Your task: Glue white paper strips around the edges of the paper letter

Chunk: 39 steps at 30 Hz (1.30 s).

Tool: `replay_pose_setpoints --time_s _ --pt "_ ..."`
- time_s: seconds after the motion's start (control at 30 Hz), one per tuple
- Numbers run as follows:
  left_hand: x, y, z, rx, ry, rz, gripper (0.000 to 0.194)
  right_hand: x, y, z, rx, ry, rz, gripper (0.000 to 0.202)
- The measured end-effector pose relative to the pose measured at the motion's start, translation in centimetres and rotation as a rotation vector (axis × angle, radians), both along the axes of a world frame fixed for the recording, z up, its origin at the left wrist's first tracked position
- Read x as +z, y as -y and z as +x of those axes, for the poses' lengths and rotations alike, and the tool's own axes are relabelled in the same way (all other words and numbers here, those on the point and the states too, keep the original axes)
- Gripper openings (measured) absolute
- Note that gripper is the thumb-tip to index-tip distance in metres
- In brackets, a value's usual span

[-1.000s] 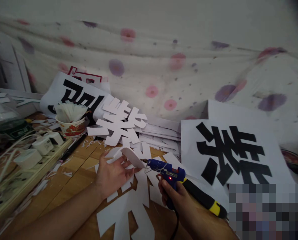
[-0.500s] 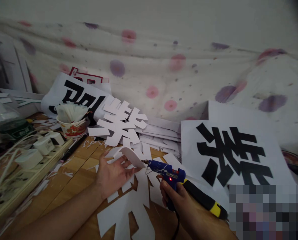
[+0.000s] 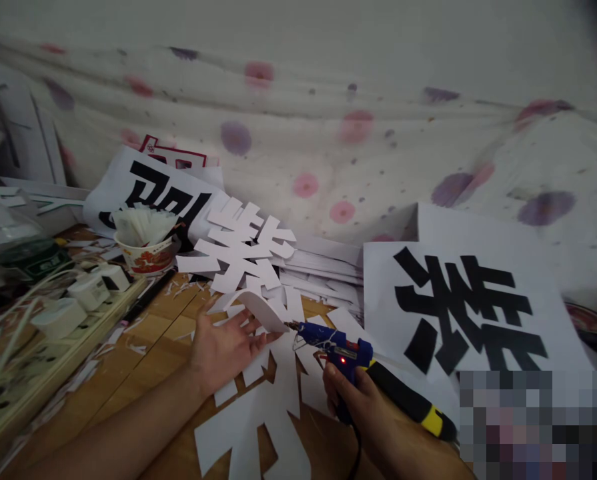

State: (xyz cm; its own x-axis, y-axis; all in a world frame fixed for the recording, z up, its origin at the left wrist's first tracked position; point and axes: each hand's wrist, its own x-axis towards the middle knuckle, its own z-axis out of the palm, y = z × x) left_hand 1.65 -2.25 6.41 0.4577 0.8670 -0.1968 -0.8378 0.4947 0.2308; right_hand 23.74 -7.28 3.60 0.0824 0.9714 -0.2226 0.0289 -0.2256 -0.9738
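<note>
My left hand (image 3: pixel 228 343), palm turned up, holds a curved white paper strip (image 3: pixel 265 311) between thumb and fingers. In my right hand (image 3: pixel 351 393) is a blue hot glue gun (image 3: pixel 333 342) with a red light lit on its side. Its nozzle points left and is at the strip's right end; whether they touch I cannot tell. Thin glue strands hang around the nozzle. Below both hands lies a large white cut-out character (image 3: pixel 263 407). A black-and-yellow tool handle (image 3: pixel 408 400) shows just behind my right hand.
A paper bowl (image 3: pixel 148 257) of glue sticks stands near a power strip (image 3: pixel 98 320) with plugs and cables at left. Another white cut-out (image 3: pixel 241 247) leans at the back. A sheet with a black printed character (image 3: pixel 458 307) is at right. Paper scraps litter the wooden table (image 3: pixel 153 353).
The curved strip has turned slightly in my left hand, its right end staying by the nozzle. My right hand and the glue gun have barely moved.
</note>
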Motion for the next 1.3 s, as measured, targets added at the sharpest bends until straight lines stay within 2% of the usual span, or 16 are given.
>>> replay_pose_setpoints --time_s 0.37,0.63,1.13,1.3 --pt "0.1 -0.1 -0.3 0.004 0.03 0.019 0.047 1.3 0.3 -0.3 -0.024 0.033 0.004 0.05" --pt "0.2 -0.2 -0.4 0.018 0.031 0.012 0.049 0.2 0.1 0.1 -0.054 0.079 -0.027 0.05" --pt "0.1 -0.4 -0.5 0.034 0.028 0.009 0.047 -0.2 -0.2 0.3 -0.015 0.104 -0.008 0.051" --pt "0.6 -0.4 -0.5 0.042 0.022 -0.006 0.048 -0.4 -0.2 0.5 0.0 0.111 -0.023 0.051"
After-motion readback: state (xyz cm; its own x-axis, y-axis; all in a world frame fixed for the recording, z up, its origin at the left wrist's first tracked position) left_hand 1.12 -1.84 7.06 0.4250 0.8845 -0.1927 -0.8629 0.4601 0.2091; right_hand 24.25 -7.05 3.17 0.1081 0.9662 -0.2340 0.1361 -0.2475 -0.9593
